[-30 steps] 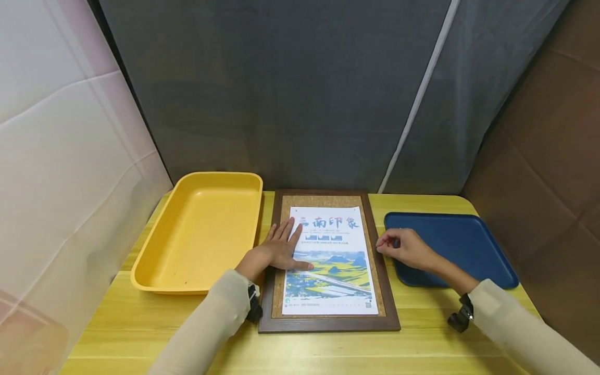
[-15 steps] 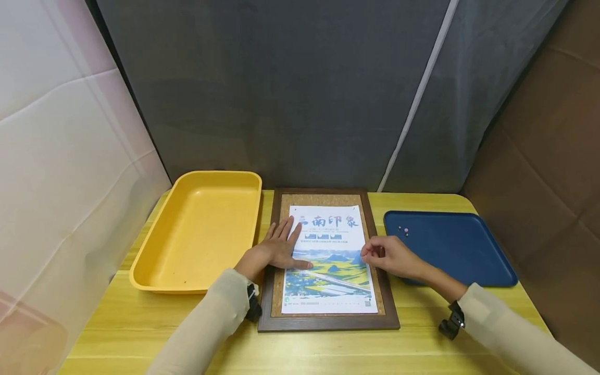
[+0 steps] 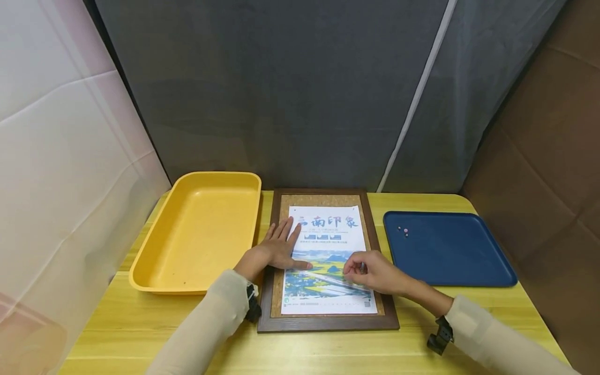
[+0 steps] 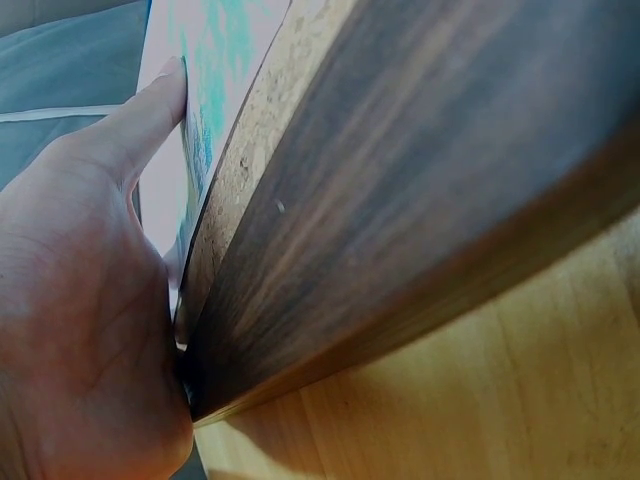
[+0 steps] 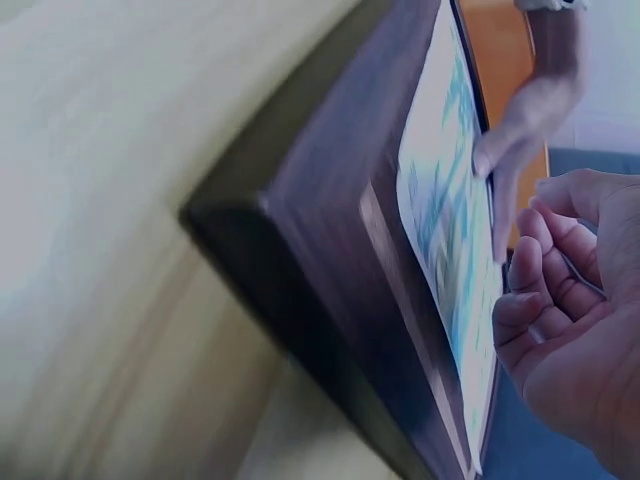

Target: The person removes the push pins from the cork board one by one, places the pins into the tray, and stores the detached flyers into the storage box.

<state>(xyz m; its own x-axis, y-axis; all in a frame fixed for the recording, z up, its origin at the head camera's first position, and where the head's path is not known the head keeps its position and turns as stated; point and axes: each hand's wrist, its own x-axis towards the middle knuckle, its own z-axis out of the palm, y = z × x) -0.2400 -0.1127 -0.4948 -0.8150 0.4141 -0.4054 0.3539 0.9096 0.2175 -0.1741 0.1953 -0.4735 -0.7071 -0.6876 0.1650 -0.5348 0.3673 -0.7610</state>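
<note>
A printed landscape poster [image 3: 328,245] lies on a cork board [image 3: 323,200] with a dark brown wooden frame [image 3: 328,324]. Small pins show at its upper corners. My left hand [image 3: 278,252] is spread flat on the poster's left side, fingers straight, its heel over the frame edge. Above the poster's lower right part, my right hand [image 3: 375,271] has thumb and forefinger tips together, pinching what looks like a push pin, hidden by the fingertips. In the right wrist view the other fingers [image 5: 525,310] of this hand are curled.
A deep yellow tray [image 3: 257,208] stands left of the board. To the right, a shallow blue tray [image 3: 459,250] holds several tiny round-headed pins [image 3: 405,230] near its upper left. A grey partition [image 3: 281,104] rises behind the wooden table [image 3: 187,333].
My right hand has moved left and toward me, from the blue tray's edge to over the poster, uncovering the pins on that tray. My left hand has stayed on the poster.
</note>
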